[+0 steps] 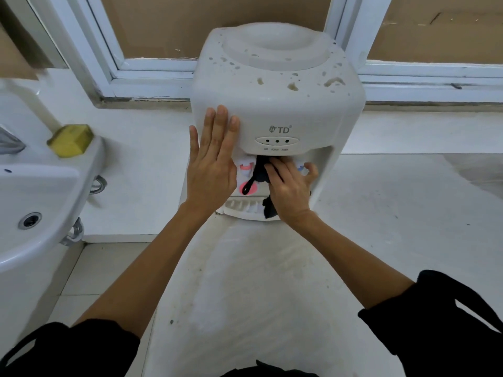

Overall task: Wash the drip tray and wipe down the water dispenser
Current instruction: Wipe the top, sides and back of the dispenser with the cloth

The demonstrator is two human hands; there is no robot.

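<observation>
Two hands at centre frame, wiping step: left hand flat, grip apart, on white plastic water dispenser; right hand, grip clamped on black cloth, between taps; next likely across blue tap.

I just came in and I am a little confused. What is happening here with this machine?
A person is wiping a white water dispenser that stands on a counter beside a sink. The left hand lies flat against the front to steady it. The right hand presses a dark cloth into the recess between the taps. The drip tray sits in place below. Splash marks show on the top.
</observation>
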